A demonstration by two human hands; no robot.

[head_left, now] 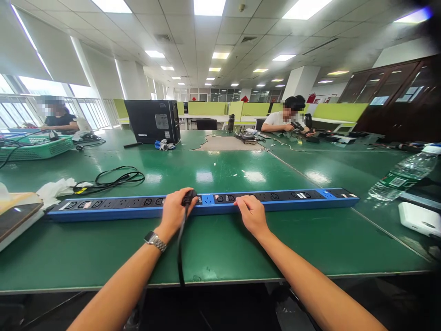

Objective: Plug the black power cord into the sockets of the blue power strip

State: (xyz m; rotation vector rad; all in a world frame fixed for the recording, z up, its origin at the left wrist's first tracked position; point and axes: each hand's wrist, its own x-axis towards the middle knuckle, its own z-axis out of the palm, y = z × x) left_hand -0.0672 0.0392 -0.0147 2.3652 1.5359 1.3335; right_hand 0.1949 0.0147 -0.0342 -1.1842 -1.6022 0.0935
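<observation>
A long blue power strip (292, 206) with black socket panels lies across the green table in front of me. My left hand (175, 212) is closed around a black plug (189, 197) at the strip, left of its middle. From that plug a black cable (179, 248) hangs down over the table's front edge. My right hand (251, 212) rests against the strip, right of its middle, with its fingers curled together. Whether anything is between those fingertips is hidden.
Coiled black cable (119, 177) lies behind the strip's left part. A tray-like box (20, 220) is at the left edge. On the right are a water bottle (401, 177) and a white case (418, 218). A black computer case (151, 120) stands farther back; two people sit beyond.
</observation>
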